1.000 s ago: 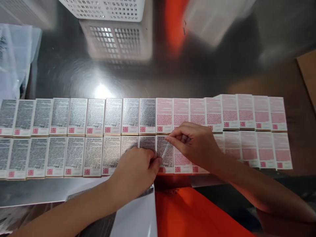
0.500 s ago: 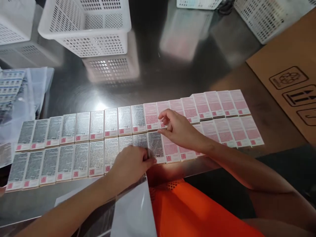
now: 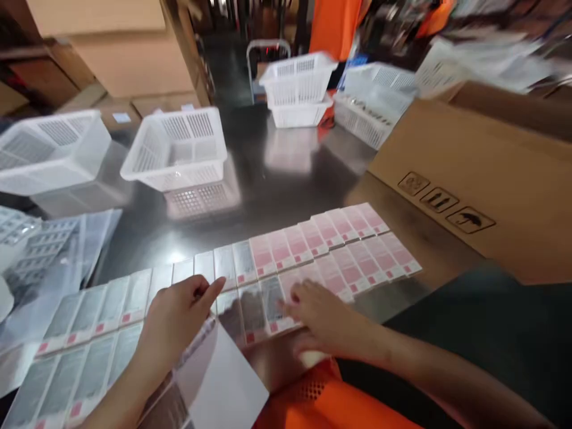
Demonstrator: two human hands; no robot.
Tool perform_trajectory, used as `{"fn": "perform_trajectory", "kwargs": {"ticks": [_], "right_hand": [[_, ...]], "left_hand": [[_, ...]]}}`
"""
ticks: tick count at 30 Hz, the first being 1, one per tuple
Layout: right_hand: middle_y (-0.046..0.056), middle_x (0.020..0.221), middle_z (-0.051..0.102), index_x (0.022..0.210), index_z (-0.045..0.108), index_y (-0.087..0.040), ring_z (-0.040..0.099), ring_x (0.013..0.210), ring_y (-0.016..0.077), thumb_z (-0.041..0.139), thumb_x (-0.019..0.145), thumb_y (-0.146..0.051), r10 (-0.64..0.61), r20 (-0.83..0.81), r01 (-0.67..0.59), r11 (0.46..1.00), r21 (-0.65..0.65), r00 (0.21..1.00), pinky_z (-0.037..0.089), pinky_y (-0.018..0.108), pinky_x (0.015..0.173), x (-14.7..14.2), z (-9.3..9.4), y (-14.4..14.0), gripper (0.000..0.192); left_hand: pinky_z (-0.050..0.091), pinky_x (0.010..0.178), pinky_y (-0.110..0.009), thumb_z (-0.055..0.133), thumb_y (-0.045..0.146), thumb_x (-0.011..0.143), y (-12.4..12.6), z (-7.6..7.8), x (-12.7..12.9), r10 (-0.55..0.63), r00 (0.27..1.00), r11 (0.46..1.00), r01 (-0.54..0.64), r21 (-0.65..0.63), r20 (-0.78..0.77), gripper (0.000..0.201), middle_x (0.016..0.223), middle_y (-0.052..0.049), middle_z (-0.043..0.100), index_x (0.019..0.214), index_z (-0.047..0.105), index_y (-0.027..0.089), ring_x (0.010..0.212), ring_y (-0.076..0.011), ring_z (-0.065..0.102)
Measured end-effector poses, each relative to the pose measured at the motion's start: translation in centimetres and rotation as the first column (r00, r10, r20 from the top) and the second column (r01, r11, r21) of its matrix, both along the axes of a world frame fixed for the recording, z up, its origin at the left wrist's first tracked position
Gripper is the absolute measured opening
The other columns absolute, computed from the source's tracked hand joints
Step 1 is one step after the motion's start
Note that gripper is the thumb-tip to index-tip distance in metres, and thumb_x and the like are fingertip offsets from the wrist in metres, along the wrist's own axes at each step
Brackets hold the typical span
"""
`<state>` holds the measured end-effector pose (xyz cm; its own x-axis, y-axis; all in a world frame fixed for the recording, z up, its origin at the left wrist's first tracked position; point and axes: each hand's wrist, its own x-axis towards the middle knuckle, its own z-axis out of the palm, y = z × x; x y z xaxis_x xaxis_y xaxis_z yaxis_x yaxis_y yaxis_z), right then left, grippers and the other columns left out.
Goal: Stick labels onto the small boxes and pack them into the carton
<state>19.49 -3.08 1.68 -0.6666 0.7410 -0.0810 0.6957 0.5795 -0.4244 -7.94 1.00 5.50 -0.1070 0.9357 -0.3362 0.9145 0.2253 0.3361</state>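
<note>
Steel table, two box rows, four baskets

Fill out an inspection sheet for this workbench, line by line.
Surface: shiny metal table, reflective, with glare.
Job's things: small flat boxes in two rows along the near edge, grey-printed on the left, pink on the right; label sheet under the left forearm.
Clutter: white mesh baskets behind the rows, clear plastic sleeves at left.
Hands: left hand lifted over the grey boxes, fingers curled, grip contents unclear; right hand flat on the front row.
Cables: nothing seen.
Surroundings: large cardboard carton at right, more cartons behind, orange garment at far end.
</note>
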Motion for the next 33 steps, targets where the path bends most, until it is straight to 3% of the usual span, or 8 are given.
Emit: {"fn": "perform_trajectory", "kwargs": {"ticks": [4, 7, 10, 13, 16, 22, 29, 33], "right_hand": [[0.007, 0.107, 0.063, 0.123, 0.065, -0.030, 0.060, 0.099, 0.0229, 0.072, 0.081, -0.048, -0.151, -0.315, 0.127, 0.987, -0.095, 0.937, 0.053, 0.033, 0.084, -1.5, 1.6, -0.5, 0.047], [0.005, 0.120, 0.065, 0.137, 0.054, -0.028, 0.063, 0.104, 0.0221, 0.080, 0.072, -0.048, -0.337, -0.600, 0.240, 0.941, -0.238, 0.725, 0.054, 0.032, 0.089, -4.0, 2.0, 0.4, 0.072], [0.002, 0.102, 0.073, 0.110, 0.071, -0.023, 0.069, 0.092, 0.0207, 0.075, 0.078, -0.035, -0.443, -0.733, 0.293, 0.895, -0.336, 0.515, 0.055, 0.031, 0.083, -6.1, 1.5, 1.9, 0.035], [0.003, 0.098, 0.075, 0.098, 0.073, -0.020, 0.070, 0.090, 0.0204, 0.072, 0.080, -0.028, -0.514, -0.767, 0.338, 0.851, -0.402, 0.385, 0.055, 0.031, 0.080, -6.8, 1.0, 3.3, 0.019], [0.005, 0.103, 0.074, 0.105, 0.072, -0.020, 0.068, 0.095, 0.0207, 0.071, 0.083, -0.029, -0.453, -0.742, 0.374, 0.881, -0.289, 0.494, 0.053, 0.033, 0.083, -6.7, 1.0, 4.1, 0.024], [0.007, 0.102, 0.070, 0.111, 0.071, -0.018, 0.060, 0.100, 0.0234, 0.071, 0.086, -0.030, -0.213, -0.692, 0.509, 0.822, 0.255, 0.690, 0.046, 0.041, 0.090, -8.2, 2.7, 4.0, 0.028], [-0.001, 0.082, 0.074, 0.087, 0.074, -0.021, 0.062, 0.081, 0.0176, 0.072, 0.086, -0.024, -0.169, -0.749, 0.559, 0.772, 0.304, 0.641, 0.044, 0.036, 0.079, -10.4, 2.5, 4.3, 0.004], [-0.002, 0.082, 0.075, 0.086, 0.074, -0.022, 0.063, 0.081, 0.0173, 0.073, 0.085, -0.024, -0.194, -0.778, 0.607, 0.744, 0.280, 0.597, 0.043, 0.036, 0.079, -11.0, 2.1, 4.0, 0.003]], "left_hand": [[0.033, 0.058, -0.028, 0.046, 0.058, 0.087, 1.3, 2.5, 1.0, 0.104, 0.994, 0.949, -0.106, 0.297, 0.022, 0.045, 0.048, 0.002, 0.060, 0.058, 0.053, 0.024, 0.052, -0.0184, 0.054], [0.034, 0.059, -0.028, 0.049, 0.055, 0.087, 1.8, 3.7, 2.3, 0.131, 0.981, 0.855, -0.186, 0.485, 0.146, 0.042, 0.046, 0.002, 0.058, 0.060, 0.056, 0.023, 0.052, -0.0178, 0.054], [0.036, 0.056, -0.026, 0.056, 0.055, 0.083, 2.3, 3.7, 2.4, 0.026, 0.921, 0.809, -0.248, 0.533, 0.389, 0.036, 0.051, 0.002, 0.058, 0.073, 0.064, 0.021, 0.052, -0.0159, 0.053], [0.041, 0.055, -0.024, 0.075, 0.050, 0.070, 2.5, 2.6, 0.9, -0.121, 0.657, 0.924, -0.200, 0.326, 0.744, 0.046, 0.067, 0.003, 0.065, 0.104, 0.065, 0.020, 0.058, -0.0145, 0.057], [0.048, 0.064, -0.025, 0.080, 0.039, 0.068, 2.1, 1.2, -0.7, -0.056, 0.426, 0.986, -0.121, 0.118, 0.903, 0.048, 0.083, -0.001, 0.070, 0.107, 0.064, 0.018, 0.069, -0.0150, 0.063], [0.040, 0.055, -0.020, 0.072, 0.038, 0.078, 0.4, -0.2, -0.9, -0.103, 0.667, 0.932, -0.195, 0.306, 0.738, 0.022, 0.063, 0.003, 0.062, 0.078, 0.067, 0.016, 0.058, -0.0103, 0.050], [0.044, 0.069, -0.022, 0.058, 0.040, 0.092, -0.8, -0.6, -0.7, -0.256, 0.704, 0.879, -0.117, 0.463, 0.662, 0.023, 0.074, 0.002, 0.065, 0.095, 0.069, 0.021, 0.074, -0.0134, 0.057], [0.035, 0.054, -0.021, 0.057, 0.042, 0.091, -1.2, -0.8, -0.4, -0.180, 0.779, 0.815, -0.223, 0.535, 0.600, 0.032, 0.057, 0.005, 0.049, 0.070, 0.061, 0.018, 0.056, -0.0100, 0.042]]}}
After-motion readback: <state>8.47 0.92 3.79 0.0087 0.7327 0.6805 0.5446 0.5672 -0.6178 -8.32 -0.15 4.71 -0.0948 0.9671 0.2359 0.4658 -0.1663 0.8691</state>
